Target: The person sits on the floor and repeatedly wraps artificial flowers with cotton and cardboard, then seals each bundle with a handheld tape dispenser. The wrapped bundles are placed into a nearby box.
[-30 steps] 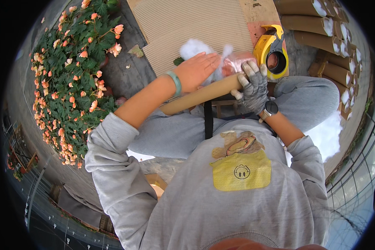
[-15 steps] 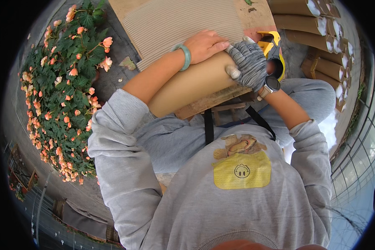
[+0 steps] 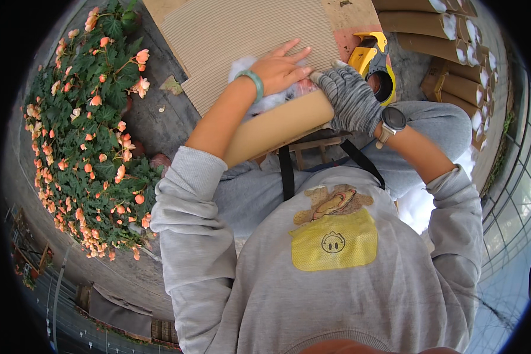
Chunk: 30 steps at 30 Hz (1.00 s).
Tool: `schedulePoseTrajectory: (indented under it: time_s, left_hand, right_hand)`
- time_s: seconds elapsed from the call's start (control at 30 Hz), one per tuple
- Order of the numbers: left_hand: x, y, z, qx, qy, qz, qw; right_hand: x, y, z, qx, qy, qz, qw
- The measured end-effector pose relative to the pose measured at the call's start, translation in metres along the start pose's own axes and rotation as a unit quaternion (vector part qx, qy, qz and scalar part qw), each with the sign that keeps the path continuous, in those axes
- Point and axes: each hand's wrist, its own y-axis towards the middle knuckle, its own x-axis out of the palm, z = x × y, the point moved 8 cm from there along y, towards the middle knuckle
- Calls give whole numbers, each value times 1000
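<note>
A corrugated cardboard sheet (image 3: 218,44) lies ridged side up, its near edge curled up into a smooth brown fold (image 3: 277,127). Behind that fold sits white fluffy padding (image 3: 268,101), with a small pinkish patch of something I cannot make out. My left hand (image 3: 277,71), bare and with a green bangle at the wrist, rests open over the padding with its fingers spread. At the fold's right end, my right hand (image 3: 349,97), in a grey knitted glove, stretches its fingers over the padding's end. Its thumb is hidden.
Right of the sheet, a yellow and black tape dispenser (image 3: 371,62) stands on the wooden board (image 3: 351,17). Stacked cardboard rolls (image 3: 428,50) with white stuffing at their ends fill the right. Orange-flowered potted plants (image 3: 94,147) crowd the left.
The cardboard fold has opened back toward me, and the white padding inside now shows. My left hand has moved from the cardboard onto the padding, fingers spreading.
</note>
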Motion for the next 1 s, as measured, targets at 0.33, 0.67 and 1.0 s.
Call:
schedulePoseTrajectory:
  time_s: [0.33,0.67,1.0]
  left_hand:
    - [-58,-28,5,-62,-100,48,992]
    - [-41,-58,33,-142,-21,-114,983]
    - [-39,-79,12,-268,-114,-88,952]
  right_hand:
    - [10,33,14,-7,42,-161,986]
    - [-31,27,-9,-99,3,53,994]
    - [1,11,1,1,29,164,986]
